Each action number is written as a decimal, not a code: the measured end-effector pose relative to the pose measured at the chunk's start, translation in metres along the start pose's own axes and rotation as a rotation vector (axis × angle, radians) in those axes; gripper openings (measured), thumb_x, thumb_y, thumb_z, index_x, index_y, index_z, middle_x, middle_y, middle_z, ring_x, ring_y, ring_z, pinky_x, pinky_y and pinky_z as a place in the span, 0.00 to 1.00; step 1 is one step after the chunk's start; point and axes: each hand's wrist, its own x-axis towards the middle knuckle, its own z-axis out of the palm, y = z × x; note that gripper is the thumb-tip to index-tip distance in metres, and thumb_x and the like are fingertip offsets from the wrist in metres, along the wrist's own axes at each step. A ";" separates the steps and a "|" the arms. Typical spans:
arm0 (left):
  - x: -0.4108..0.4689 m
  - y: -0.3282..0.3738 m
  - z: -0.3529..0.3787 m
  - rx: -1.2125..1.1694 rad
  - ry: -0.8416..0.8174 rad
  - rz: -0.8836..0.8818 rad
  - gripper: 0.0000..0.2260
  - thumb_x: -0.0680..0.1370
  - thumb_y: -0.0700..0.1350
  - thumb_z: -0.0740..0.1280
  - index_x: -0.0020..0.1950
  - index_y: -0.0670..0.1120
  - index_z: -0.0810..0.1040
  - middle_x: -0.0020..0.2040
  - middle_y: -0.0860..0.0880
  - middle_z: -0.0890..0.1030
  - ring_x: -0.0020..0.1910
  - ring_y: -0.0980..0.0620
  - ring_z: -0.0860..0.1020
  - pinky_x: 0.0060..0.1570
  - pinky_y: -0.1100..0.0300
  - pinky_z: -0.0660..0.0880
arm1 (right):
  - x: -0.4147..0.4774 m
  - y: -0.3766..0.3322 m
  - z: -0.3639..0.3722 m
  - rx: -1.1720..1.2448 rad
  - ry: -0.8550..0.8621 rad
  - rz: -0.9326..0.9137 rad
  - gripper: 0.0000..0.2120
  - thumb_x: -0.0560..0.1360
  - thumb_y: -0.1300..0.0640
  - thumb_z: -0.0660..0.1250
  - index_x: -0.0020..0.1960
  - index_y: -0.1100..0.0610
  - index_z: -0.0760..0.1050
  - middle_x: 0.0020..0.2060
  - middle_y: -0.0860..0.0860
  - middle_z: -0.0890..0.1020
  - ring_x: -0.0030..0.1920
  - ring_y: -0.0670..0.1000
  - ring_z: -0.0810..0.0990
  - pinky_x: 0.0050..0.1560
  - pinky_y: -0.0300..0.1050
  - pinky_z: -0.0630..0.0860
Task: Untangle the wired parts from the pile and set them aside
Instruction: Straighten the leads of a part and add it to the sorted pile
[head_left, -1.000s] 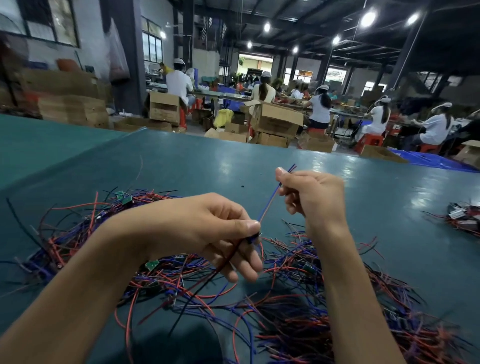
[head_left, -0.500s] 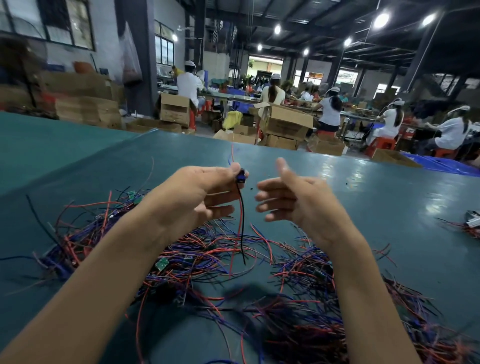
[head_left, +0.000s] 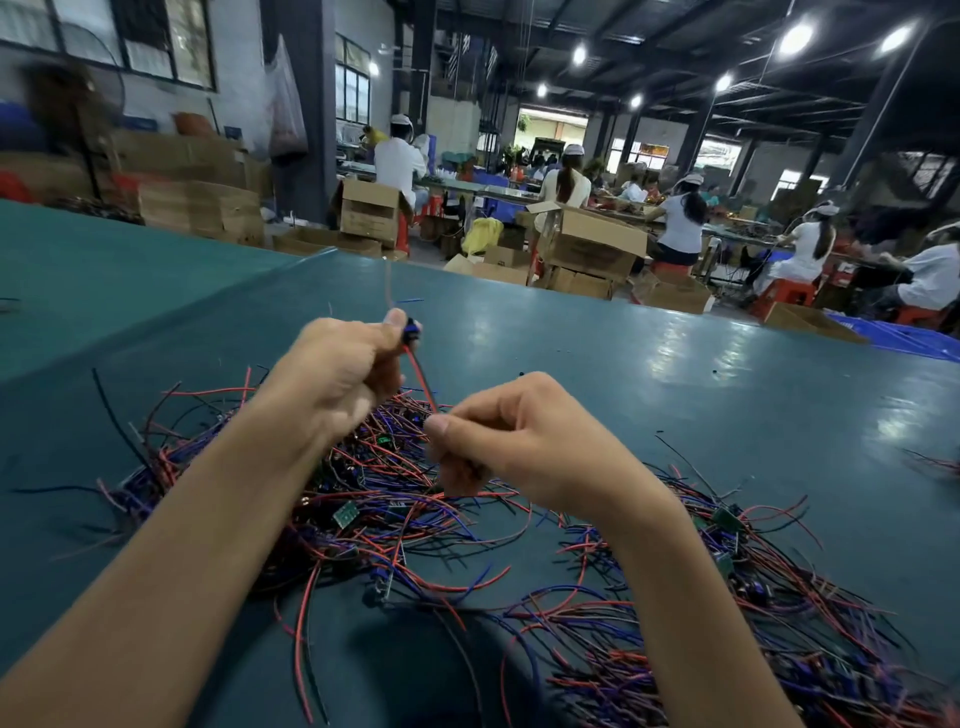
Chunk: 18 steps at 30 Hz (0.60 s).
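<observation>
Wired part (head_left: 411, 331) is up off the table (head_left: 701, 395), just above the middle of the frame: a small blue-and-black piece, held at the top of the left hand (head_left: 337, 379). That hand is curled tight, thumb and fingers clamped on the piece. A thin lead pokes straight up from it, blurred. Red and black leads (head_left: 422, 382) run down and to the right from the piece, drawn straight, into the right hand (head_left: 519, 441) at the centre of the frame. The right hand is closed too, thumb pressed against the curled fingers, pinching those leads at their lower end.

Below both hands and across the lower half of the frame sprawls the pile (head_left: 415, 525), a tangle of red, blue and black wires lying on the teal table, with small green circuit boards (head_left: 345, 514) caught in it. At the right edge, well apart from the pile, a second small cluster of wires (head_left: 935, 462) lies on the table. Past the table's far edge in the upper half stand cardboard boxes (head_left: 592, 241) and seated workers (head_left: 680, 223) in white.
</observation>
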 end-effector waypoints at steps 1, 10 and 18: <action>0.003 0.002 -0.006 -0.015 0.033 -0.003 0.07 0.82 0.43 0.66 0.54 0.40 0.79 0.36 0.47 0.79 0.31 0.55 0.69 0.29 0.64 0.71 | -0.001 -0.003 0.002 -0.090 -0.034 -0.008 0.13 0.81 0.56 0.68 0.42 0.61 0.84 0.33 0.55 0.86 0.33 0.48 0.83 0.40 0.41 0.80; 0.005 0.007 -0.023 -0.230 -0.249 -0.200 0.11 0.82 0.42 0.62 0.57 0.39 0.82 0.43 0.47 0.81 0.41 0.53 0.78 0.39 0.59 0.78 | -0.014 -0.005 -0.018 -0.320 -0.187 0.205 0.18 0.80 0.44 0.66 0.46 0.59 0.84 0.39 0.51 0.87 0.44 0.54 0.86 0.51 0.52 0.83; -0.002 0.008 -0.015 -0.384 -0.513 -0.330 0.15 0.77 0.48 0.69 0.55 0.37 0.85 0.42 0.49 0.77 0.36 0.56 0.71 0.31 0.67 0.63 | -0.020 0.020 -0.055 -0.485 -0.074 0.398 0.13 0.80 0.41 0.65 0.52 0.50 0.81 0.39 0.46 0.87 0.40 0.46 0.86 0.51 0.52 0.84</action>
